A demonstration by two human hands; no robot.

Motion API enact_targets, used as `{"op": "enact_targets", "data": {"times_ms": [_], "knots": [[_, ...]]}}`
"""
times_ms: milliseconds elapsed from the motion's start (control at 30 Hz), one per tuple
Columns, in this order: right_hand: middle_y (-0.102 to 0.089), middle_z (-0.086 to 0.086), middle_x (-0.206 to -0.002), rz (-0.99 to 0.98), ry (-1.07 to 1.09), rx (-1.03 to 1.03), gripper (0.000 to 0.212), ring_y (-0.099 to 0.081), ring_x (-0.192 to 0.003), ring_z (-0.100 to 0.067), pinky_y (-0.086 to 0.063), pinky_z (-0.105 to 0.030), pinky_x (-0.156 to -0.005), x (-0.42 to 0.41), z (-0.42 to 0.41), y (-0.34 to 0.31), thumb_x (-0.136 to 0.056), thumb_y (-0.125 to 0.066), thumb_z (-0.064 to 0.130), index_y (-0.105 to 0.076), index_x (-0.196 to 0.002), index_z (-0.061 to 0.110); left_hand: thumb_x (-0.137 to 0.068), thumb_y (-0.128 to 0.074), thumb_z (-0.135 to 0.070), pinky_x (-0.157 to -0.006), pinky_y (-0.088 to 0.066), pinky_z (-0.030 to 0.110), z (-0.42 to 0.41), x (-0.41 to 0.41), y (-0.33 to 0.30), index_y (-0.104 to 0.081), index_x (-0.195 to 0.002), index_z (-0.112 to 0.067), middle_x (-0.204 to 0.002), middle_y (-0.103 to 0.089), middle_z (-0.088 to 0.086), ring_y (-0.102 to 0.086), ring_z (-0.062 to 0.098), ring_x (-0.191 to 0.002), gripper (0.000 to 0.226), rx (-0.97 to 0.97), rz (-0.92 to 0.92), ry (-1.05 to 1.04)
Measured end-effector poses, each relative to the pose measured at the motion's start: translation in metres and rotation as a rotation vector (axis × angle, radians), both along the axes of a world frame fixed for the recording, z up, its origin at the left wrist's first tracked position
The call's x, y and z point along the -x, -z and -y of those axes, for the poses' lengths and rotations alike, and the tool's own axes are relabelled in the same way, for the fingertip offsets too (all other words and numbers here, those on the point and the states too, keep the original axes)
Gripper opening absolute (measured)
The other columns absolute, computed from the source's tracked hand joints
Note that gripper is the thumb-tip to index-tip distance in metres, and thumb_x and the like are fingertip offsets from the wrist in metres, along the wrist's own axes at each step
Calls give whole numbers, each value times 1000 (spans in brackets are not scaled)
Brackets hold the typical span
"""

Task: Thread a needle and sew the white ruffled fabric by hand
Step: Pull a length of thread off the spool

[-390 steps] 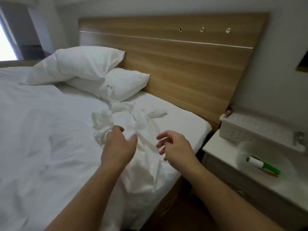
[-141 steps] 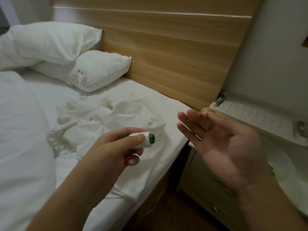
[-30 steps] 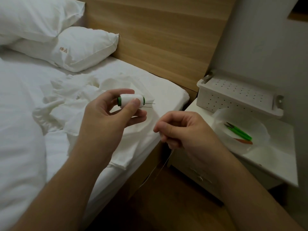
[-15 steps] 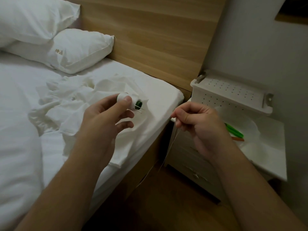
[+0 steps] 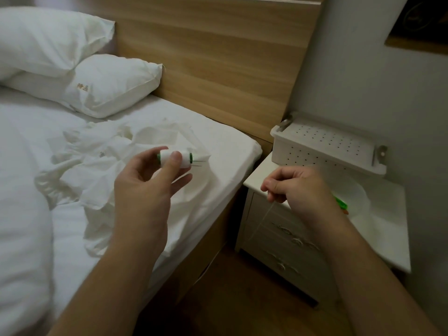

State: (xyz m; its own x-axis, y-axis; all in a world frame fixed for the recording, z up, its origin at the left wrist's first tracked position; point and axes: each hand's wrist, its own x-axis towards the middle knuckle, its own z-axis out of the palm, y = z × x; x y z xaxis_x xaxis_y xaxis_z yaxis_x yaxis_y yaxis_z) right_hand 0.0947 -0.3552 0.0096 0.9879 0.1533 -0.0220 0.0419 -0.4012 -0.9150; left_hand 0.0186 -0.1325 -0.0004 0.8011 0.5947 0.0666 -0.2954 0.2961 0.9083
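Two pillows [image 5: 97, 81] stacked at bed [image 5: 230, 151] head, against headboard [image 5: 218, 57]. Ruffled fabric [image 5: 97, 170] lies on bed, before pillows. Nightstand [image 5: 383, 226] right of bed; perforated tray [image 5: 327, 146] at its rear. Left hand [image 5: 145, 190] with spool [image 5: 174, 160] above fabric; right hand [image 5: 298, 190] over nightstand edge.

A white thread spool [image 5: 175, 160] with green ends is held between thumb and fingers of the left hand [image 5: 145, 187]; needles [image 5: 199, 163] stick out of its right end. A thin thread [image 5: 263, 219] is pinched by the right hand [image 5: 294, 190] and hangs down. White ruffled fabric [image 5: 97, 163] is spread on the bed [image 5: 225, 151]. A perforated white tray [image 5: 327, 146] is seen on the nightstand [image 5: 385, 214].
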Motion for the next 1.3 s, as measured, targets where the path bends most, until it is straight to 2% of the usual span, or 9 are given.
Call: {"op": "enact_targets", "data": {"times_ms": [167,300,433,533,633,900,1000,1133,1300], "knots": [[-72,6,-119,61,-111,425,30,-62,-113,-11,-52,-30,-91,1,-3,5,-97,-61,13,-72,-122,27,-94,-78,-13,-85,-66,42,4,0,0,-70,-121,-11,-115,-76,17,-81,33,-92,28,-104,-24,65],[-51,13,-150,31,-324,-9,73,-46,-140,-8,-46,-27,-104,12,-20,3,-84,-68,7,-48,-148,34,-90,-81,-16,-86,-65,45,9,2,-3,-72,-120,-14,-113,-78,12,-81,32,-94,31,-206,-35,154],[-61,12,-139,-51,-488,-231,67,-62,-128,-7,-51,-27,-106,24,-43,8,-87,-74,5,-49,-143,32,-81,-85,-22,-83,-66,42,14,4,-5,-73,-119,-17,-111,-79,7,-80,28,-98,40,-291,-30,211],[-76,4,-107,-41,-423,-147,45,-75,-93,-7,-61,-29,-86,27,-46,1,-94,-73,14,-55,-133,29,-86,-85,-17,-77,-65,32,14,4,-5,-73,-121,-20,-112,-79,2,-80,21,-96,37,-394,-45,212],[-70,6,-71,-22,-346,-75,14,-63,-61,-3,-51,-20,-63,26,-41,-8,-98,-68,24,-71,-112,22,-87,-86,-18,-70,-59,24,13,4,-7,-74,-119,-21,-108,-79,0,-80,19,-90,35,-469,-49,192],[-64,9,-69,63,-183,-94,19,-54,-68,-8,-44,-26,-65,23,-27,-8,-97,-68,25,-77,-81,24,-85,-83,-40,-79,-57,26,10,4,-7,-77,-117,-28,-103,-80,-9,-77,13,-94,34,-571,-173,161],[-59,18,-61,68,-116,-172,21,-47,-66,-7,-38,-21,-61,19,-20,-9,-100,-64,22,-76,-83,21,-90,-80,-39,-75,-50,23,6,3,-8,-81,-107,-26,-94,-80,-8,-72,5,-85,20,-466,-190,198],[-55,19,-53,74,-34,-188,21,-45,-62,-6,-38,-16,-58,15,-17,-9,-102,-62,17,-75,-85,15,-99,-72,-27,-74,-55,35,3,2,-11,-84,-91,-16,-94,-75,5,-69,21,-87,18,-225,-152,255],[-54,17,-53,85,36,-199,21,-44,-58,-6,-39,-13,-52,13,-18,-5,-102,-62,15,-74,-85,14,-105,-58,-17,-71,-60,29,3,1,-16,-70,-113,1,-95,-75,11,-74,21,-81,23,89,-106,328]]}}
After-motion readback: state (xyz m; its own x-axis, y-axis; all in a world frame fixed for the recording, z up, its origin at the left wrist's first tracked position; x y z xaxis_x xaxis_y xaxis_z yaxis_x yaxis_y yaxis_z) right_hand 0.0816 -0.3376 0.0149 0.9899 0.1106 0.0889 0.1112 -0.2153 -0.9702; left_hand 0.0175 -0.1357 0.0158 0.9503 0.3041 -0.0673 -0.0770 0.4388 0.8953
